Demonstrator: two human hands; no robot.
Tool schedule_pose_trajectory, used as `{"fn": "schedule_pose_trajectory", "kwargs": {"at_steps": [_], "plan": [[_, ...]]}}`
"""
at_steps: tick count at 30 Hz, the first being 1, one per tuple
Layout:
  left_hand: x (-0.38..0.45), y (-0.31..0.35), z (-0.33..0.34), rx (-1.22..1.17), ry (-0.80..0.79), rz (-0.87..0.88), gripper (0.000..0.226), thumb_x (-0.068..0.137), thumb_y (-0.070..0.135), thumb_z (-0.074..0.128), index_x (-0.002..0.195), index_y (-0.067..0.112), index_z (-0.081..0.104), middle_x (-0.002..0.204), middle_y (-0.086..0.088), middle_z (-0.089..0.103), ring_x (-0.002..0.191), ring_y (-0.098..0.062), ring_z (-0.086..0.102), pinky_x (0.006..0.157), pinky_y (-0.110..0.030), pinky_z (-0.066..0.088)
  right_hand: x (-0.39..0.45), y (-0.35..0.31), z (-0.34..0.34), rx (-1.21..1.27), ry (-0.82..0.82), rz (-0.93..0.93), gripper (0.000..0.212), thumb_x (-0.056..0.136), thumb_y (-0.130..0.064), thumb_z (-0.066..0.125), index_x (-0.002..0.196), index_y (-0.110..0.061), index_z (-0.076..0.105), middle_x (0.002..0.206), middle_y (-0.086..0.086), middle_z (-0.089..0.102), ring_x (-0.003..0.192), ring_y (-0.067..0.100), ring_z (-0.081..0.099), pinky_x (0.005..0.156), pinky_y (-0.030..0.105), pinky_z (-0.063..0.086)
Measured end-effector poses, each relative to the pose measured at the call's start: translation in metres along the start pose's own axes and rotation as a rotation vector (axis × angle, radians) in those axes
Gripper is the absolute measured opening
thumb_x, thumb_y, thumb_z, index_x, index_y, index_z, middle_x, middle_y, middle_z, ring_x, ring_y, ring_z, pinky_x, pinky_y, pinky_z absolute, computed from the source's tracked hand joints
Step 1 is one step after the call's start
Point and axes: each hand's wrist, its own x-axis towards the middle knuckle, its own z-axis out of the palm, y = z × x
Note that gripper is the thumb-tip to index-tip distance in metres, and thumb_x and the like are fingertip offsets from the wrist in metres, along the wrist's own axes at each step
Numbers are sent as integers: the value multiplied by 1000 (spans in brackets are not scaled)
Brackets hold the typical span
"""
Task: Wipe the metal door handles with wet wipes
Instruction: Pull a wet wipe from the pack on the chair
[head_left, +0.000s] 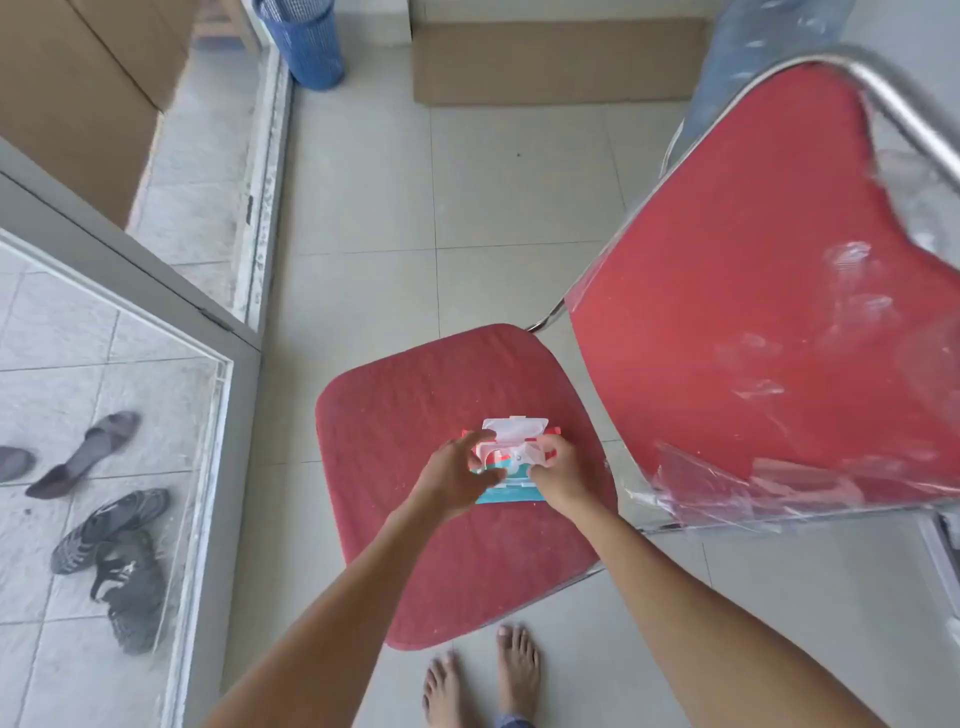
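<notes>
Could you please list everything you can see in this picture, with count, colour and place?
wet wipes pack: one, teal and red, white lid open, on the chair seat
chair: one, red, plastic-wrapped back, centre and right
basket: one, blue, top left
cardboard: brown, flat on floor, top
shoes: several, dark, behind glass door at left
left hand: one, on the pack
right hand: one, at the pack's opening
bare feet: two, bottom centre

You're over pale tiled floor (493, 208), daylight. Red chair (452, 519) below, its plastic-wrapped backrest (753, 338) at right. Glass door (104, 415) left, shoes (114, 545) beyond it. Blue basket (306, 47) and flat cardboard (556, 62) at far wall.
</notes>
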Motion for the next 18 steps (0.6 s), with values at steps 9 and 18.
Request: {"fn": "schedule_pose_trajectory", "kwargs": {"at_steps": [9, 18], "plan": [[14, -9, 27, 296, -67, -59, 70, 87, 44, 65, 148, 42, 30, 141, -2, 45, 124, -27, 52, 98, -45, 49, -2, 8, 13, -172, 213, -61, 11, 91, -21, 63, 100, -14, 66, 99, 3, 71, 86, 23, 65, 66, 25, 41], [16, -1, 36, 405, -6, -88, 58, 94, 41, 55, 146, 36, 29, 139, -5, 46, 121, -30, 53, 91, -46, 52, -20, -1, -2, 43, 318, -39, 11, 97, -17, 49, 104, -13, 57, 98, -2, 63, 80, 15, 54, 48, 9, 27]]}}
